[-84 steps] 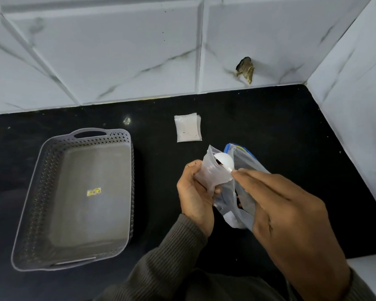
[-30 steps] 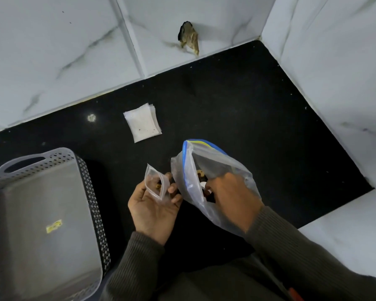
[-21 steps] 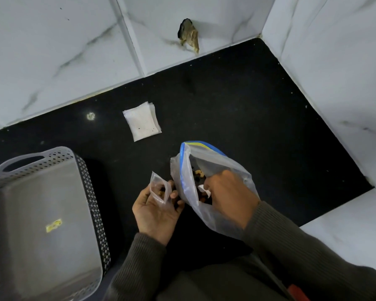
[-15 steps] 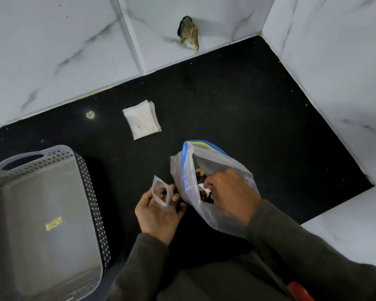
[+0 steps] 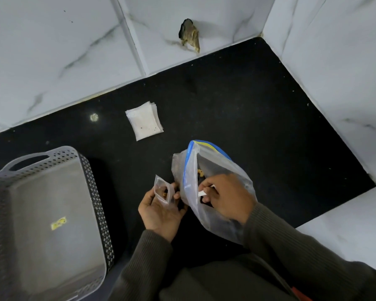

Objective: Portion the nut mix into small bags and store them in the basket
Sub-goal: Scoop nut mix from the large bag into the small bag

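a black desk [image 5: 258,109] set into a corner of white marbled tile carries the work. at the lower left of the frame the grey perforated basket [image 5: 97,205] shows only a yellow sticker on its floor and no filled bag, so the job looks barely begun. right of centre the large zip bag [image 5: 221,164] of nut mix stands open, blue seal uppermost, with the right hand [image 5: 228,198] sunk in its mouth and the left hand [image 5: 159,211] just beside it. a flat stack of unused bags [image 5: 144,120] lies well apart, above centre. the left hand's fingers curl round a small bag [image 5: 163,190], holding it open with a few nuts inside. whether they also steady the large bag's lip cannot be told. the right hand's fingers pinch the handle of a white scoop [image 5: 202,193]. more filling, sealing and storing all remain. nearly three seconds earlier the scoop sat at the small bag's mouth. now it is back inside the large bag, seemingly for another load, and the small bag is held to the side.
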Demonstrator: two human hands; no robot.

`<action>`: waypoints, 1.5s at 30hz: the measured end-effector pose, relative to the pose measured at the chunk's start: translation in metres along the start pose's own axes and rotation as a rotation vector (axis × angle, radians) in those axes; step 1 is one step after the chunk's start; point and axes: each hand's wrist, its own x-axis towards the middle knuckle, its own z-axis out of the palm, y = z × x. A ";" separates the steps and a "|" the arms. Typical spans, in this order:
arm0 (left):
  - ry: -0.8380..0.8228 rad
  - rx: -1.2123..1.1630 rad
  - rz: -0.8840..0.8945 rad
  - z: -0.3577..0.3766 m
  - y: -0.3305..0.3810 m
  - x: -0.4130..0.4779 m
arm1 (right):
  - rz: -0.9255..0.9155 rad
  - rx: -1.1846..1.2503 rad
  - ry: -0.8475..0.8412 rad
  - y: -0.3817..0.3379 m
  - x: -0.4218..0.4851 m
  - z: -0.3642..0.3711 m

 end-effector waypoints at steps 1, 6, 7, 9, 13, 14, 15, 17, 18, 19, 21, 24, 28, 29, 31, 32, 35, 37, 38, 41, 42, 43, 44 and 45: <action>-0.004 0.001 0.008 0.002 0.002 -0.001 | 0.021 0.079 0.015 0.000 0.000 0.000; 0.000 -0.011 0.032 0.004 0.006 -0.004 | 0.064 0.334 0.026 -0.005 -0.003 -0.008; -0.001 -0.015 0.039 0.004 0.007 -0.005 | 0.066 0.363 0.020 -0.006 -0.006 -0.010; -0.006 -0.019 0.051 0.005 0.008 -0.010 | 0.068 0.411 0.019 -0.007 -0.011 -0.015; -0.048 -0.022 0.069 0.011 0.015 -0.022 | 0.077 0.528 0.013 -0.006 -0.025 -0.026; -0.063 -0.025 0.076 0.013 0.018 -0.025 | 0.082 0.558 0.011 -0.005 -0.029 -0.029; -0.077 -0.028 0.085 0.016 0.020 -0.028 | 0.086 0.582 0.010 -0.004 -0.033 -0.031; -0.111 -0.032 0.108 0.021 0.024 -0.035 | 0.089 0.620 0.022 -0.002 -0.041 -0.037; -0.133 -0.029 0.115 0.025 0.026 -0.039 | 0.089 0.640 0.033 -0.001 -0.045 -0.039; -0.151 -0.021 0.123 0.030 0.027 -0.042 | 0.086 0.661 0.044 0.000 -0.049 -0.042; -0.176 -0.003 0.136 0.039 0.027 -0.049 | 0.080 0.697 0.058 0.000 -0.056 -0.049; -0.187 0.016 0.152 0.052 0.023 -0.057 | 0.085 0.733 0.082 -0.001 -0.066 -0.059; -0.164 0.098 0.194 0.066 0.016 -0.066 | 0.067 0.737 0.146 -0.004 -0.080 -0.073; -0.149 0.125 0.210 0.070 0.014 -0.069 | 0.051 0.733 0.160 -0.005 -0.084 -0.076; -0.113 0.159 0.233 0.076 0.010 -0.074 | 0.009 0.741 0.182 -0.010 -0.091 -0.083; -0.094 0.165 0.239 0.079 0.008 -0.076 | -0.017 0.739 0.191 -0.012 -0.095 -0.087; -0.051 0.181 0.261 0.085 0.004 -0.081 | -0.095 0.751 0.222 -0.022 -0.103 -0.095; -0.034 0.179 0.269 0.087 0.003 -0.083 | -0.158 0.763 0.211 -0.031 -0.108 -0.097; -0.027 0.175 0.269 0.087 0.002 -0.083 | -0.194 0.750 0.207 -0.036 -0.109 -0.096; -0.026 0.171 0.263 0.087 0.000 -0.084 | -0.286 0.743 0.244 -0.053 -0.112 -0.094; -0.028 0.169 0.259 0.088 -0.001 -0.084 | -0.321 0.731 0.258 -0.058 -0.112 -0.091; -0.030 0.161 0.250 0.087 -0.001 -0.084 | -0.343 0.705 0.271 -0.063 -0.111 -0.089; -0.030 0.150 0.241 0.087 -0.001 -0.084 | -0.361 0.658 0.282 -0.066 -0.111 -0.085; -0.030 0.150 0.239 0.087 -0.001 -0.084 | -0.369 0.614 0.292 -0.069 -0.111 -0.082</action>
